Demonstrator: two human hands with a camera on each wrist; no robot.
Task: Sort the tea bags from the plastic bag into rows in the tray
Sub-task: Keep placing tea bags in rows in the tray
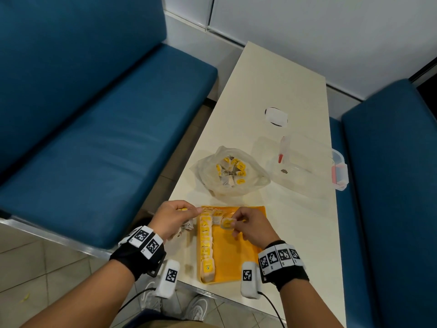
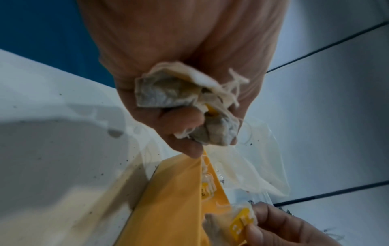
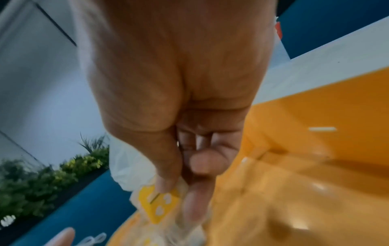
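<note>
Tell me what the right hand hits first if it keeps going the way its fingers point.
Probably the row of tea bags along the tray's left side: the right hand, pinching one tea bag, points left toward it. Depth is unclear.

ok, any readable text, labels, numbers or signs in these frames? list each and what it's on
None reads as words.
Tea bag tags in the tray row: dark print, too small.
Tags in the plastic bag: dark marks, too small.
Tag held by the right hand: pale shapes, blurred.
Clear box: small dark sticker, illegible.
Wristbands: black-and-white square markers, no letters.
</note>
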